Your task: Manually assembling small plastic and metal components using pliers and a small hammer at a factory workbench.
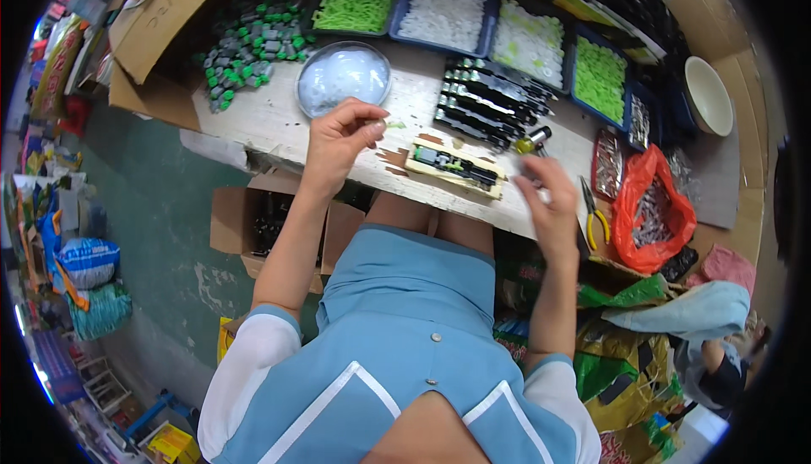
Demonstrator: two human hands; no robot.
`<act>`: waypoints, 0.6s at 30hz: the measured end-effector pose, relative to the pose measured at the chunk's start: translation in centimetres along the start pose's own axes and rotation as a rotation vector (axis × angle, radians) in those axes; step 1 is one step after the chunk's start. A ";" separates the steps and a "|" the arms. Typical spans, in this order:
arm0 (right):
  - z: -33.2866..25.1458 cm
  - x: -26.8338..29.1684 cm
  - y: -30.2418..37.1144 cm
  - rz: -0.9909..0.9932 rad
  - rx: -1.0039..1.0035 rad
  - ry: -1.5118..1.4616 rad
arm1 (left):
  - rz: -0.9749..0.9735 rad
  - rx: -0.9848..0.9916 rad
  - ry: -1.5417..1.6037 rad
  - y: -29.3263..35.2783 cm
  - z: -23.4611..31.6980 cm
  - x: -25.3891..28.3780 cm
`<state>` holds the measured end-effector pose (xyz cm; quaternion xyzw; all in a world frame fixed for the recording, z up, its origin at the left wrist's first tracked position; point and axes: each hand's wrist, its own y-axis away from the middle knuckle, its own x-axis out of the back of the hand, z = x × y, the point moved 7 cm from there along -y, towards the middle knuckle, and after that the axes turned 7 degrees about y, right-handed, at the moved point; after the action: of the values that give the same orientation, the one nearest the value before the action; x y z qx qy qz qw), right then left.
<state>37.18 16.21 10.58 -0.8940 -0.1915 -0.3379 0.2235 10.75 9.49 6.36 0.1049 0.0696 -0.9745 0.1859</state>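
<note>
My left hand (338,144) is closed in a pinch above the table's front edge, with a small light green plastic piece (394,124) at its fingertips. Between my hands lies a cream-coloured holder (416,166) with a long black-and-green part (456,166) set in it. My right hand (551,202) is just right of the holder, fingers curled and a little blurred; a small whitish blur shows at its fingertips, too unclear to name. A small bottle of yellowish liquid with a black cap (532,139) lies beyond the holder. Several long black parts (490,105) lie in a row behind it.
Trays of green pieces (355,3) and white pieces (443,12) line the back. A round dish (344,79) and a grey-green heap (253,50) are at left. Yellow-handled pliers (596,219) and a red bag (655,210) are at right. A carton (228,219) stands below.
</note>
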 end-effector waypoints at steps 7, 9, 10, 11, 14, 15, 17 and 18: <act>-2.4 -3.6 -0.7 -0.026 0.189 -0.060 | -0.126 0.001 0.087 0.8 -0.7 -4.5; -2.1 -3.7 -0.7 -0.021 0.160 -0.063 | -0.154 -0.022 0.061 0.8 -0.3 -5.2; -2.0 -3.8 -0.7 -0.023 0.140 -0.079 | -0.155 -0.020 0.063 0.9 -0.3 -5.3; -1.8 -3.8 -0.7 -0.026 0.120 -0.095 | -0.167 -0.015 0.059 1.0 -0.4 -5.5; -1.8 -4.0 -0.8 -0.033 0.147 -0.077 | -0.188 -0.002 0.052 1.1 -0.7 -5.9; -1.8 -4.0 -0.8 -0.035 0.146 -0.076 | -0.197 0.003 0.048 1.2 -0.8 -6.0; -1.9 -4.1 -0.8 -0.042 0.164 -0.058 | -0.202 0.005 0.032 1.2 -1.0 -6.0; -1.9 -4.1 -0.8 -0.043 0.163 -0.058 | -0.208 0.005 0.016 1.3 -1.0 -6.1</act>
<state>32.90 15.07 9.26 -0.8779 -0.2439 -0.2997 0.2828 16.92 10.62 6.64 0.1051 0.0790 -0.9879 0.0828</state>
